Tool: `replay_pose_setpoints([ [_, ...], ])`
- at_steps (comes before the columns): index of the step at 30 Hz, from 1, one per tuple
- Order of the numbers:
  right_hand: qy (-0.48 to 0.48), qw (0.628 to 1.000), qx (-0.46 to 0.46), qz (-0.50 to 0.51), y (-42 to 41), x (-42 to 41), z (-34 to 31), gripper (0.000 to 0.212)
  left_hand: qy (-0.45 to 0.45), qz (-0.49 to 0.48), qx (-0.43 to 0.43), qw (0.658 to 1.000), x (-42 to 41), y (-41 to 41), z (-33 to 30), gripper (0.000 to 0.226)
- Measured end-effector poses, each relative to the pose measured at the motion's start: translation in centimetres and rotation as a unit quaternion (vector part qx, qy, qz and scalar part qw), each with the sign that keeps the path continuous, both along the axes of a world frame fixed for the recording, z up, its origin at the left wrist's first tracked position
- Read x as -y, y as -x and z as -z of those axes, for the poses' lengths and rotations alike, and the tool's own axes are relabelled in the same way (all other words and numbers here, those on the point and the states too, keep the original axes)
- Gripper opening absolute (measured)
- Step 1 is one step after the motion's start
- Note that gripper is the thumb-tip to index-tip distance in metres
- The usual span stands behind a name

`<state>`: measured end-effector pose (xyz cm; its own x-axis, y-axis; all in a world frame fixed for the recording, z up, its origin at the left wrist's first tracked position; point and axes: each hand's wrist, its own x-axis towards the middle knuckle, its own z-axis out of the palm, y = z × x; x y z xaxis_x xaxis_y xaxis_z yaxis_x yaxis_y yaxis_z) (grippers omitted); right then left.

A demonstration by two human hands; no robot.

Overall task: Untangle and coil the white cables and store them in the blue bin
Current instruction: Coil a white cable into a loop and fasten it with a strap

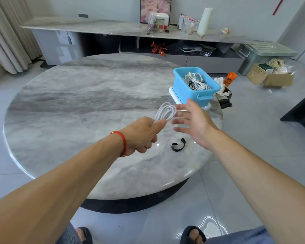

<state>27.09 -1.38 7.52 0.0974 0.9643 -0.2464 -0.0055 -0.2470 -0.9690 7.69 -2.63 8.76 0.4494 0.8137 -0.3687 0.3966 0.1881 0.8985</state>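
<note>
White, thin and smooth: coiled cable (166,112), bunched into a narrow oval of several loops, being pinched at its near end by left hand (141,135), fingers curled tight round the gathered strands. Long axis running away from that hand, up and to the right, looped end pointing toward blue bin (180,84). Hovering just right of the coil, right hand (194,120), fingers spread and straight, blurred, gripping nothing, fingertips close beside the loops; whether touching, cannot tell. Lying on the glossy grey-veined marble counter (77,110) between the two wrists, black strap (178,147), curled in an open C. Beyond the right hand, standing near the round counter's edge, rectangular plastic blue bin, already carrying bundled cables (195,81), white, tied in a loose heap.
</note>
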Motion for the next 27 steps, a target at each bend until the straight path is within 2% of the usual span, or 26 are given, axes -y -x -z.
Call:
replay_pose_setpoints([
  [1,-0.034,0.989,0.139,-0.021,-1.1,0.3,0.5,0.03,-0.001,-0.009,-0.013,1.0,-0.3,0.5,0.3,0.042],
  [3,-0.089,0.913,0.377,-0.128,-3.1,1.0,1.9,0.01,0.009,-0.014,-0.038,0.999,-0.6,1.3,1.1,0.041],
  [4,-0.089,0.872,0.445,-0.184,-3.9,1.2,2.7,0.014,0.017,-0.014,-0.051,0.998,-0.6,1.4,1.5,0.042],
  [6,-0.086,0.812,0.52,-0.251,-4.9,1.5,4.3,0.018,0.04,-0.019,-0.063,0.997,-0.5,1.6,2.1,0.041],
  [8,-0.103,0.785,0.55,-0.266,-4.9,1.7,5.2,0.016,0.058,-0.022,-0.06,0.996,-0.3,1.7,2.5,0.041],
  [14,-0.148,0.768,0.568,-0.255,-4.6,2.1,5.0,0.007,0.074,-0.026,-0.045,0.996,-0.1,2.0,2.8,0.04],
  [19,-0.088,0.761,0.578,-0.281,-4.4,2.7,5.3,0.011,0.08,-0.033,-0.052,0.995,0.1,2.3,3.0,0.039],
  [24,-0.071,0.754,0.589,-0.282,-4.6,3.1,4.9,0.013,0.071,-0.041,-0.058,0.995,0.2,2.5,3.0,0.04],
  [26,-0.057,0.748,0.606,-0.265,-4.4,3.3,4.8,0.012,0.07,-0.038,-0.061,0.995,0.3,2.6,3.0,0.041],
  [27,-0.048,0.759,0.603,-0.243,-4.3,3.5,4.7,0.014,0.071,-0.037,-0.062,0.995,0.4,2.5,3.0,0.04],
])
